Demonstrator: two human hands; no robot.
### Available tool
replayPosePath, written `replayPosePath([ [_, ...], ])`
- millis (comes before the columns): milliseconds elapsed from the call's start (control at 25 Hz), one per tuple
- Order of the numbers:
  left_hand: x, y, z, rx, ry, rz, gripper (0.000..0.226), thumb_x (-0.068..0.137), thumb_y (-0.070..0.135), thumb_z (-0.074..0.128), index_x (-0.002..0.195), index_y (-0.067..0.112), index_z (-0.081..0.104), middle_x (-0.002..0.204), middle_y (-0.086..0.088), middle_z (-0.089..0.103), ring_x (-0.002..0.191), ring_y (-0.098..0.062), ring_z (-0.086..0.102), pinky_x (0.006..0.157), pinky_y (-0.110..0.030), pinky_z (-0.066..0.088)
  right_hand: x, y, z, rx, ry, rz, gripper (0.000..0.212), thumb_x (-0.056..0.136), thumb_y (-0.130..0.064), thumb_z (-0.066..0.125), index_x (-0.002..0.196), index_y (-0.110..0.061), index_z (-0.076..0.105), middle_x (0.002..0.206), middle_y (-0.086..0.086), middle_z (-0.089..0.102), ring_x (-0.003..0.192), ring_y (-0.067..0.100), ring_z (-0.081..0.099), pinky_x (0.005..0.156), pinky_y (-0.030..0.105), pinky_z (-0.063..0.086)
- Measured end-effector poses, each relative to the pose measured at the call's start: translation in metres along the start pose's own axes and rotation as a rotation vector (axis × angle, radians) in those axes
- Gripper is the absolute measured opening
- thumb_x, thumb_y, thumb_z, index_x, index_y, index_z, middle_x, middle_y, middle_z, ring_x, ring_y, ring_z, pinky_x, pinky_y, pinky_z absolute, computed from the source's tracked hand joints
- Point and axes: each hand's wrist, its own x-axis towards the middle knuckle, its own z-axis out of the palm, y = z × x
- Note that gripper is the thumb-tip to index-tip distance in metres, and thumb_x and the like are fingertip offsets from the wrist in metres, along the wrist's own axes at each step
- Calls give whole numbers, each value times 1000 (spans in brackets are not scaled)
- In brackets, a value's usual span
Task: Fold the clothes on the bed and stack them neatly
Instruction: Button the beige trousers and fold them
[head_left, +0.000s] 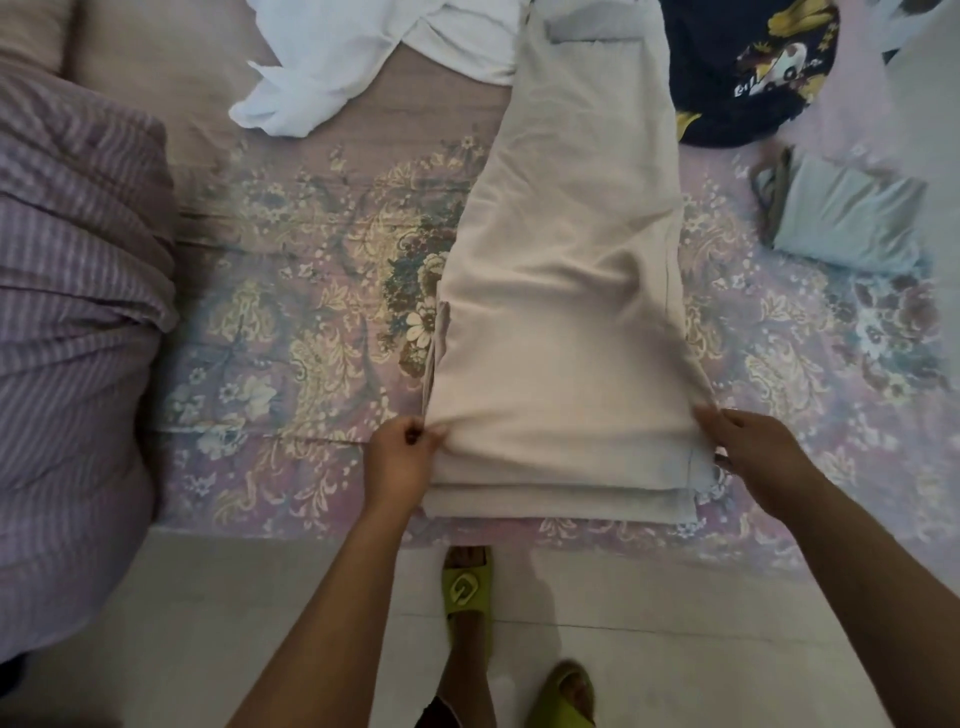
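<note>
Beige trousers (566, 291) — soft, light, limp | left hand (400, 457) pinches near corner | right hand (748, 452) grasps opposite edge | best lifted by both corners — sags otherwise

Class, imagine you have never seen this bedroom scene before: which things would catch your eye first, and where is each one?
First, the long beige trousers stretched up the middle of the floral purple bedsheet, with the left hand pinching their near left corner and the right hand holding the near right edge. Next, the crumpled white garment at the top and the navy printed garment at the top right.
</note>
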Motion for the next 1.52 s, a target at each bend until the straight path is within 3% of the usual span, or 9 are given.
replayPosePath([
  [400, -34, -39, -2, -364, -70, -316, 7, 92, 3, 70, 89, 3, 64, 77, -10, 64, 63, -19, 61, 64, -28, 55, -33, 37, 4, 449, -194, 537, 23, 100, -25, 62, 107, -5, 55, 82, 14, 55, 69, 22, 53, 70, 33, 56],
  [480, -27, -31, -1, -460, 5, -269, 4, 92, 0, 69, 93, 1, 66, 88, -13, 69, 75, -18, 66, 80, -30, 56, -31, 33, 3, 655, -111, 447, 20, 100, -12, 61, 111, 4, 55, 98, 21, 60, 82, 26, 61, 97, 39, 55],
  [760, -47, -61, 14, -301, 55, -313, 10, 90, 3, 73, 83, -1, 66, 70, -10, 62, 66, -21, 55, 69, -30, 52, -43, 61, 25, 420, 130, 231, 12, 91, 3, 70, 90, 3, 58, 97, 19, 59, 95, 31, 62, 92, 46, 59],
  [1040, -47, -54, 15, -458, 87, -407, 11, 94, 4, 69, 98, -3, 62, 99, -21, 67, 72, -22, 66, 64, -30, 60, -46, 68, 34, 338, 217, 111, 27, 90, 1, 72, 111, 0, 55, 111, 25, 63, 89, 28, 62, 71, 31, 59],
  [1160, -58, -56, 20, 255, 231, -45, 38, 93, 18, 71, 119, -2, 53, 123, -29, 56, 100, -39, 60, 83, -48, 54, -57, 80, 37, -177, 416, -224, 46, 85, 2, 75, 124, 4, 53, 120, 31, 59, 103, 40, 61, 91, 49, 50],
  [1240, -63, -53, 23, 703, 352, 707, 51, 92, 25, 64, 131, -2, 46, 131, -31, 51, 120, -45, 51, 102, -55, 41, -63, 80, 42, -682, 465, -818, 52, 83, -5, 74, 130, 6, 55, 128, 32, 58, 116, 46, 57, 96, 53, 48],
  [1320, -54, -47, 24, 931, 186, 1211, 66, 89, 37, 61, 140, 0, 40, 139, -25, 54, 131, -41, 49, 115, -49, 32, -62, 75, 49, -1028, 235, -1200, 64, 80, -21, 79, 135, 4, 56, 139, 26, 58, 127, 41, 57, 101, 51, 47],
  [1400, -40, -44, 21, 1105, 21, 1255, 83, 80, 43, 74, 143, 1, 38, 143, -18, 56, 133, -34, 53, 112, -46, 39, -53, 66, 55, -1273, 37, -1173, 81, 72, -37, 86, 138, 0, 57, 145, 18, 56, 133, 34, 54, 107, 48, 45],
  [1520, -20, -48, 10, 1200, -86, 1268, 72, 73, 6, 74, 139, 0, 48, 142, -17, 58, 130, -32, 57, 106, -44, 48, -40, 57, 50, -1378, -11, -1049, 82, 72, -34, 87, 140, -2, 55, 147, 18, 53, 135, 33, 53, 109, 46, 44],
])
